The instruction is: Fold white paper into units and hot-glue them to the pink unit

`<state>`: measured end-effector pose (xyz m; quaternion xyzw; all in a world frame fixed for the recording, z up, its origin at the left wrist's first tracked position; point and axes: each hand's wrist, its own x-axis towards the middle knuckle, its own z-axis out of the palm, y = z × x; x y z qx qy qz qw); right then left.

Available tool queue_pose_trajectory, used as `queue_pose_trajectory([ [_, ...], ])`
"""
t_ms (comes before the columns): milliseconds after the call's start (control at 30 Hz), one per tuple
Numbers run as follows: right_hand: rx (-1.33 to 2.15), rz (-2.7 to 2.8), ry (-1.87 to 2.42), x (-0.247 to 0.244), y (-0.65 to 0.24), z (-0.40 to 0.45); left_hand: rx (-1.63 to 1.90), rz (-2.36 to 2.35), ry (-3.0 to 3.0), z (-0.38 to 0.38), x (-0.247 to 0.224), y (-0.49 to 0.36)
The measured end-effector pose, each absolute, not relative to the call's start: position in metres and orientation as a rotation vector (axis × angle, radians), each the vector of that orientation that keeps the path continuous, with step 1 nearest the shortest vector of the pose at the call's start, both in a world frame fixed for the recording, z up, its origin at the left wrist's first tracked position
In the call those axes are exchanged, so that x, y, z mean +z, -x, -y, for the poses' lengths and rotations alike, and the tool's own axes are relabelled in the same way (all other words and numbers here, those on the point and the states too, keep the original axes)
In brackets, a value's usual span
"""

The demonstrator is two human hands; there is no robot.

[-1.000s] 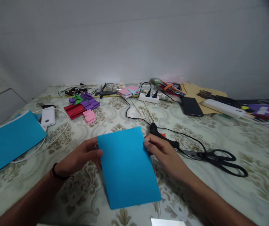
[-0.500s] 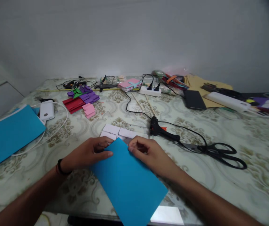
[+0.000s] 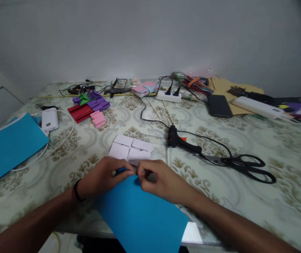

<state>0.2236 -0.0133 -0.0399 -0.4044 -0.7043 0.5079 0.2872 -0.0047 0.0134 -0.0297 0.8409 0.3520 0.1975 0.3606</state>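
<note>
A sheet of blue paper (image 3: pixel 142 214) lies before me, its near end reaching past the table's front edge. At its far edge my left hand (image 3: pixel 113 175) is closed, thumb and fingers pinching the paper. Close beside it, my right hand (image 3: pixel 158 177) also pinches at that same edge, its fingers curled. The fingertips of both hands almost meet and cover the paper's far corner. Just beyond them several folded white paper pieces (image 3: pixel 120 153) lie flat in a block.
A black glue gun (image 3: pixel 182 141) and black-handled scissors (image 3: pixel 241 167) lie to the right. More blue paper (image 3: pixel 15 149) and a white power bank (image 3: pixel 50 119) are at left. Red folded paper (image 3: pixel 80 113), pink paper (image 3: pixel 97 118) and a power strip (image 3: pixel 168 96) lie farther back.
My hands have come closer together at the paper's far corner, which is now covered by my fingers. The white folded pieces show more fully. The view has shifted slightly.
</note>
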Motion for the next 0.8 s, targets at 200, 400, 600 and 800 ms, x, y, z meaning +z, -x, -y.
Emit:
queue_pose_trajectory([
  [200, 1.406, 1.824, 1.110, -0.036, -0.232, 0.008, 0.567, -1.072, -2.134, -0.029, -0.019, 0.022],
  [400, 1.363, 1.803, 1.154, -0.036, -0.244, 0.001, 0.704, -1.195, -2.123, -0.050, -0.011, 0.042],
  [600, 1.273, 1.822, 1.174, -0.031, -0.264, -0.009, 0.831, -1.334, -2.125, -0.064, -0.007, 0.061],
  [800, 1.224, 1.854, 1.161, -0.024, -0.286, -0.018, 0.935, -1.422, -2.058, -0.069, -0.006, 0.066],
])
